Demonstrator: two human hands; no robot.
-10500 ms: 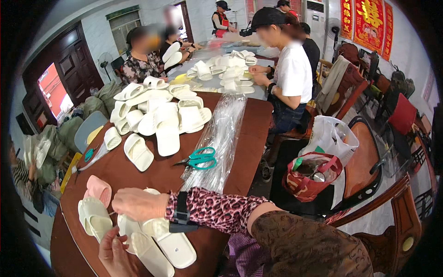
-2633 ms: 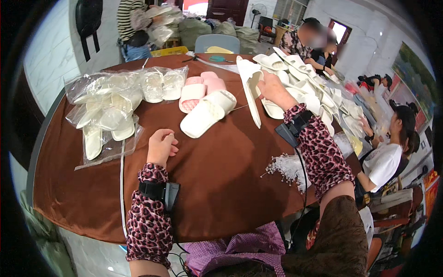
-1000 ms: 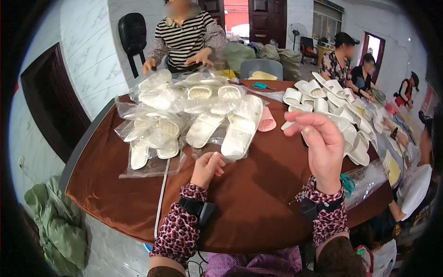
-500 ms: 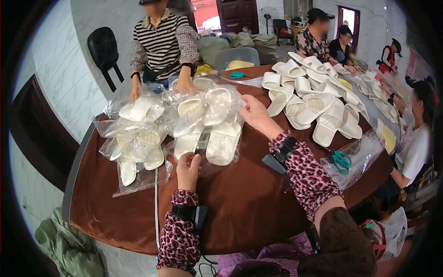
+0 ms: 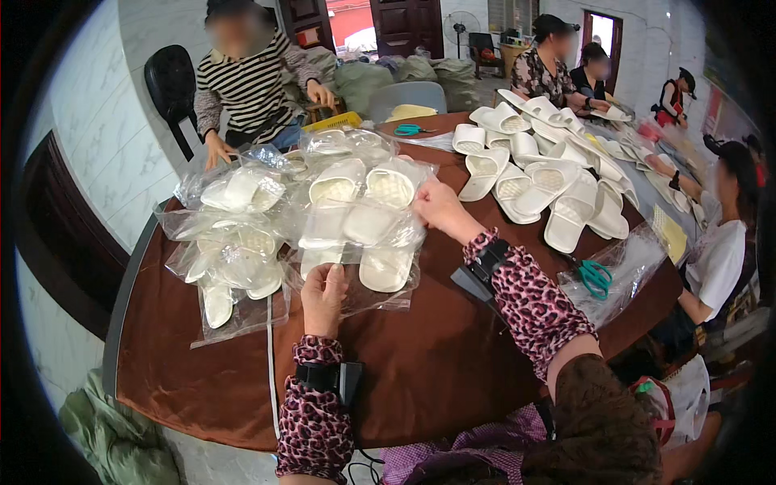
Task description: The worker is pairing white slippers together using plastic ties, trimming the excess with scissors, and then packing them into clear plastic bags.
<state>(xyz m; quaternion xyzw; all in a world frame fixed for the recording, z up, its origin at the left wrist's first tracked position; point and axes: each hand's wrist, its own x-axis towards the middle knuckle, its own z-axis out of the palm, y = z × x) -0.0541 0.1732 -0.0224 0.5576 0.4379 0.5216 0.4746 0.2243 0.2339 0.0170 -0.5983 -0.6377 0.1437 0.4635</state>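
Several white slippers in clear plastic bags lie heaped on the brown-covered table (image 5: 453, 364). At the near right of this heap is a bagged pair of slippers (image 5: 385, 268), with more bagged slippers resting over its far part. My left hand (image 5: 323, 297) is closed at the near left edge of that pair, thumb upward, pinching the clear bag there. On the right side, my right hand (image 5: 443, 212) pinches the rim of the plastic bag (image 5: 416, 230) beside the slippers. Its fingertips are partly hidden by the film.
A heap of loose white slippers (image 5: 550, 182) covers the table's right side. Teal scissors (image 5: 595, 279) lie on clear bags near the right edge; another teal pair (image 5: 409, 129) is farther back. A co-worker in stripes (image 5: 250, 81) sits opposite; others work along the right.
The co-worker opposite has leaned back, withdrawing both hands from the bagged heap. A bagged pair now lies lower over the front slippers. My hands keep their hold, nearly unmoved.
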